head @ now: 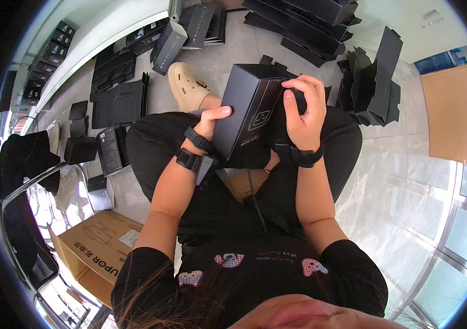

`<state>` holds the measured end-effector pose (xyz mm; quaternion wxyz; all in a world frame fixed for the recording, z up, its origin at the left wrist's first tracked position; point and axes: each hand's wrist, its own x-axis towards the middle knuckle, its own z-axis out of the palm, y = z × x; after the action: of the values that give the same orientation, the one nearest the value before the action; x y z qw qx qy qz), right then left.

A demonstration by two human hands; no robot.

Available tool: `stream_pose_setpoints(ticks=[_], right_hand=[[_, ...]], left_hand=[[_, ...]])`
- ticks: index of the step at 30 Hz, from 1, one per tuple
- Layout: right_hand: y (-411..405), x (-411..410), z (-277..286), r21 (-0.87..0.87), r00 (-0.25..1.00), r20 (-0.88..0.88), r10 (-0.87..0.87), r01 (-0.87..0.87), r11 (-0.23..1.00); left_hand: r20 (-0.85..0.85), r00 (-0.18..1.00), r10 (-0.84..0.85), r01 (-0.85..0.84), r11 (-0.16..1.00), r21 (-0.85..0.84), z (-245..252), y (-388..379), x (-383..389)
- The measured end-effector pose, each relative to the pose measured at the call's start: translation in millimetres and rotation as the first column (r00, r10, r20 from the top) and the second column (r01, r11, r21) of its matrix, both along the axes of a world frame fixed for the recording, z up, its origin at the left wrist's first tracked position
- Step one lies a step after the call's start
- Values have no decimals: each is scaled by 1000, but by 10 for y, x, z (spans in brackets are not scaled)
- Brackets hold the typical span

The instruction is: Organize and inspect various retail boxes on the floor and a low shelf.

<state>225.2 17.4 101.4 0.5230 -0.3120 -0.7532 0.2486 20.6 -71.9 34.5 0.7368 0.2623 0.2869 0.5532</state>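
Observation:
A black cardboard box (239, 103) with a printed line emblem on one side is tilted above my lap. My left hand (209, 120) grips it from the left, with the thumb lying on its smooth face and the other fingers hidden behind. At the box's upper right edge is my right hand (308, 113), thumb and forefinger apart; the forefinger's tip is at the edge, though I cannot tell if it presses on it. Small black flaps (272, 61) show just beyond the box's far end. Dark straps circle both wrists.
Stacked black folded cardboard (299, 24) lies ahead, with more opened black boxes (371, 90) at right. Flattened black cartons (118, 103) cover the floor at left. A brown carton (97, 238) and a metal-framed chair (32, 185) stand at lower left. Brown cardboard sheets (453, 115) lean at far right.

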Motion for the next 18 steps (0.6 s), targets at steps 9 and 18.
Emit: stream_pose_setpoints(ticks=[9, 18], right_hand=[[-9, -30, 21, 18, 999, -35, 5, -5, 1000], [25, -8, -24, -4, 999, -33, 41, -42, 999]], left_hand=[[-59, 996, -64, 61, 996, -66, 48, 10, 6], [-93, 994, -48, 38, 994, -106, 208, -26, 99]])
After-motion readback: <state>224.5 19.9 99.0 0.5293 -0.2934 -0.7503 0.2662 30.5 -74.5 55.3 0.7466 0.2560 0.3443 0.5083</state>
